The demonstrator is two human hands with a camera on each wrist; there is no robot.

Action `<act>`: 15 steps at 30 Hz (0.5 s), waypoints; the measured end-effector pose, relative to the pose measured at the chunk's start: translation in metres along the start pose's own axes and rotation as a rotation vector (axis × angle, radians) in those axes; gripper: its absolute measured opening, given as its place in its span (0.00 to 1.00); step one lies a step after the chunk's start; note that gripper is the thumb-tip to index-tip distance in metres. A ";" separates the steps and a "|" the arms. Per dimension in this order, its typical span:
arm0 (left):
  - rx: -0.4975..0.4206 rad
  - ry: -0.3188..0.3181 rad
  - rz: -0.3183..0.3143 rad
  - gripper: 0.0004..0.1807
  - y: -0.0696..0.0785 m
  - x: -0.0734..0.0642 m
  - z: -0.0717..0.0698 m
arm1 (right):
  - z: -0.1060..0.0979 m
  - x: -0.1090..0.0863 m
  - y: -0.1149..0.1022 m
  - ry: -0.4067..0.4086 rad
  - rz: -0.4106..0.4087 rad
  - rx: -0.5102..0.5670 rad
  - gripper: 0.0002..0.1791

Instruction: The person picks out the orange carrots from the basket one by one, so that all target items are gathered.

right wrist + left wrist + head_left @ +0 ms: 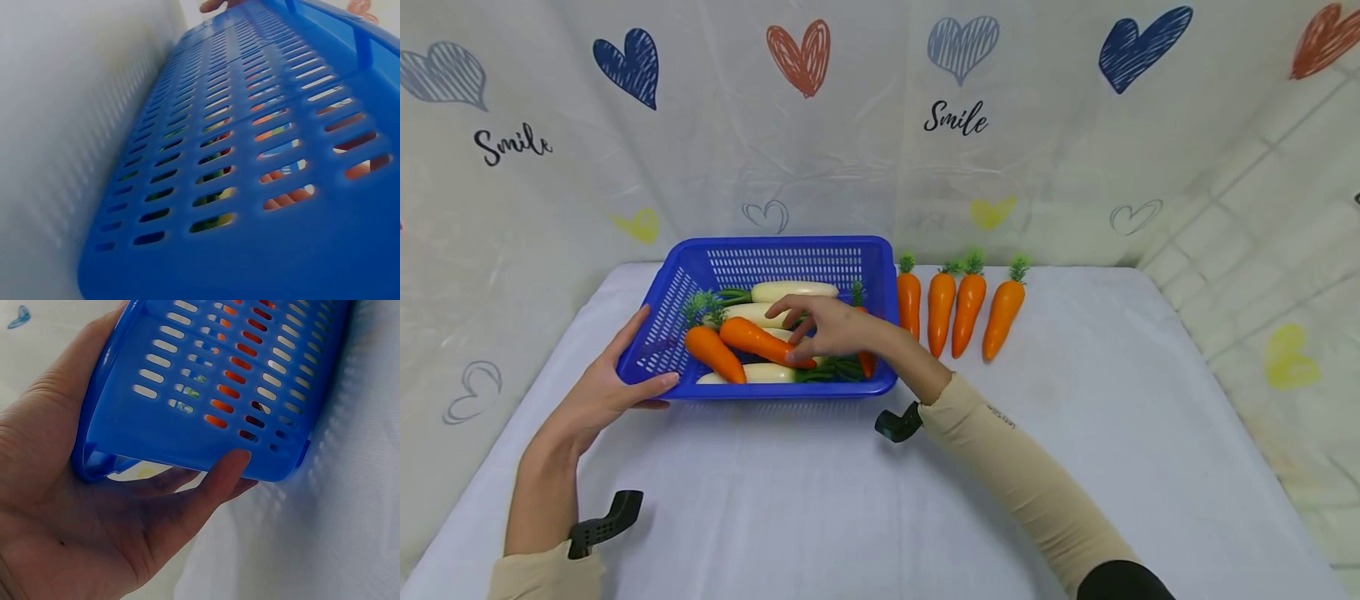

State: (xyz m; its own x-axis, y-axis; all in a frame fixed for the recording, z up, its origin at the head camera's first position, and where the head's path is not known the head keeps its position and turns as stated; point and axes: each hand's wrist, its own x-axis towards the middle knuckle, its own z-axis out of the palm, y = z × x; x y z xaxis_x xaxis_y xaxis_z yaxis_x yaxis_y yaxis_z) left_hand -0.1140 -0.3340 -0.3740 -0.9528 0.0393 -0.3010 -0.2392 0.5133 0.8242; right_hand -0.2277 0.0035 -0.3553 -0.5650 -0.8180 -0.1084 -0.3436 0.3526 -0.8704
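A blue plastic basket (pixel 777 394) with slotted walls stands on the table. My left hand (pixel 602 383) holds its front left corner, the thumb on the front wall and the fingers round the left side, as the left wrist view confirms. My right hand (pixel 835 325) reaches over the right wall into the basket, its fingers apart above the vegetables. Its thumb is at the lower end of an orange carrot (pixel 752 336). A second carrot (pixel 713 354) lies left of that one, and a third carrot (pixel 867 363) is partly hidden by my right wrist. Several white radishes (pixel 793 290) lie among them.
Several more carrots stand in a row right of the basket, the outermost carrot (pixel 1003 312) slightly tilted. A white cloth (pixel 820 500) covers the table. Behind it hangs a pale curtain (pixel 880 150) printed with hearts.
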 end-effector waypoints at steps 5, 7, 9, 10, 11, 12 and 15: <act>0.011 0.001 -0.001 0.58 0.000 0.000 -0.002 | 0.002 0.001 -0.002 -0.022 0.004 -0.068 0.37; 0.014 0.001 -0.001 0.57 0.000 0.001 -0.002 | 0.002 0.002 -0.001 -0.040 0.005 -0.087 0.38; 0.012 0.001 -0.003 0.58 0.000 0.002 -0.002 | 0.003 0.003 -0.001 -0.062 0.006 -0.107 0.40; 0.012 0.000 -0.005 0.58 0.000 0.002 -0.001 | 0.004 0.003 -0.001 -0.073 0.007 -0.120 0.41; 0.011 0.000 -0.007 0.58 -0.001 0.002 -0.001 | 0.004 0.004 -0.001 -0.084 0.007 -0.131 0.41; 0.011 0.000 -0.009 0.58 -0.001 0.002 -0.001 | 0.005 0.004 0.000 -0.093 0.005 -0.145 0.42; 0.011 0.001 -0.012 0.58 -0.002 0.002 0.000 | 0.005 0.005 0.000 -0.101 0.001 -0.177 0.43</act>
State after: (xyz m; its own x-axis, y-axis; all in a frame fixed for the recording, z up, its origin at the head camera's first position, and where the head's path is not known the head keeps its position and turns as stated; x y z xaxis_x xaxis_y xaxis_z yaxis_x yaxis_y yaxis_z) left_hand -0.1153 -0.3346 -0.3760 -0.9502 0.0322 -0.3099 -0.2482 0.5230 0.8154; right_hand -0.2262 -0.0027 -0.3586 -0.4907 -0.8556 -0.1648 -0.4745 0.4211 -0.7730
